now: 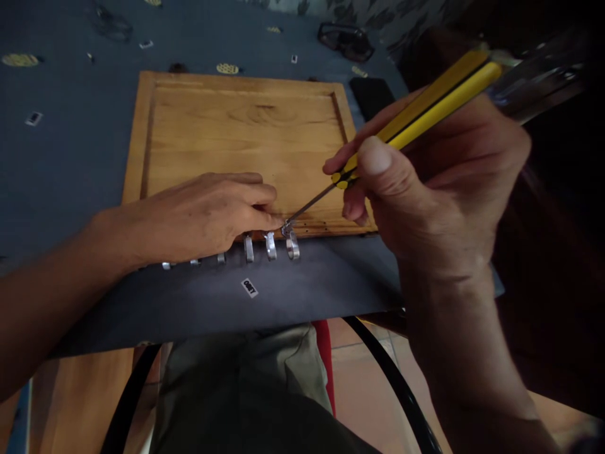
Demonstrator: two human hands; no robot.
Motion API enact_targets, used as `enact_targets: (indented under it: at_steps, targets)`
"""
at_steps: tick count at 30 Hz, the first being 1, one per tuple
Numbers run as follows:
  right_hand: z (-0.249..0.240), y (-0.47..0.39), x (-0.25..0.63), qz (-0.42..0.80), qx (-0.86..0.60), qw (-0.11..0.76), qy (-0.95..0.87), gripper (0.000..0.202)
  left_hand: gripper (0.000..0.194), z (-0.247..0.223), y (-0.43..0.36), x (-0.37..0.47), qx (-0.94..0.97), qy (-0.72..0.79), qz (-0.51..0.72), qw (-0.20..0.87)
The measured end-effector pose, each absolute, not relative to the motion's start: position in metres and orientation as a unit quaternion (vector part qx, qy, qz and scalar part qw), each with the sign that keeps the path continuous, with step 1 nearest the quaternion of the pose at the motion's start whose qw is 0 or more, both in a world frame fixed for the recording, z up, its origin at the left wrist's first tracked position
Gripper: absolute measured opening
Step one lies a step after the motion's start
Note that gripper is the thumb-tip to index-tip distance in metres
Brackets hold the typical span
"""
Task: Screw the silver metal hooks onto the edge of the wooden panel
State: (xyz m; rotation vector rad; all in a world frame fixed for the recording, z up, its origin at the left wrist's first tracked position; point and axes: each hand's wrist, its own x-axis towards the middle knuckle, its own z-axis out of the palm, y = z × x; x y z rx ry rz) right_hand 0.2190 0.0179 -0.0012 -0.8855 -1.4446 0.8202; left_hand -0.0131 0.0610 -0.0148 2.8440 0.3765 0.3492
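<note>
A screwdriver with a yellow and black handle (425, 107) is gripped in my right hand (444, 195), thumb along the handle. Its thin shaft slants down to the left, the tip meeting the fixing of a metal ring (293, 246) on the front edge of a wooden board (246, 135). My left hand (222, 205) rests on that edge, fingertips pressed at the ring's fixing; whether they pinch a small part there is hidden. Several similar metal rings (249, 249) hang in a row along the edge, the left ones partly covered by my hand. Small dark holes show right of the screwdriver tip.
The board lies on a dark blue table (70, 164) with small printed stickers. Behind it are black-framed glasses (345, 41); a dark flat object (372, 98) lies by its right corner. My lap and a chair's curved black arms (392, 378) are below the table edge.
</note>
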Motion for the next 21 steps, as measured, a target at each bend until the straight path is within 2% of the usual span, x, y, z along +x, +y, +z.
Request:
enact_targets:
  at_steps: [8, 15, 21]
  targets:
    - [-0.004, 0.007, 0.227, 0.353, -0.39, 0.581, -0.621, 0.011, 0.046, -0.013, 0.062, -0.013, 0.978, 0.132, 0.096, 0.132]
    - [0.001, 0.011, 0.217, 0.365, -0.371, 0.623, -0.585, 0.027, 0.042, -0.01, 0.06, -0.012, 0.976, 0.142, 0.084, 0.141]
    - [-0.001, 0.007, 0.221, 0.358, -0.383, 0.609, -0.595, 0.018, 0.042, -0.01, 0.059, -0.011, 0.974, 0.146, 0.095, 0.147]
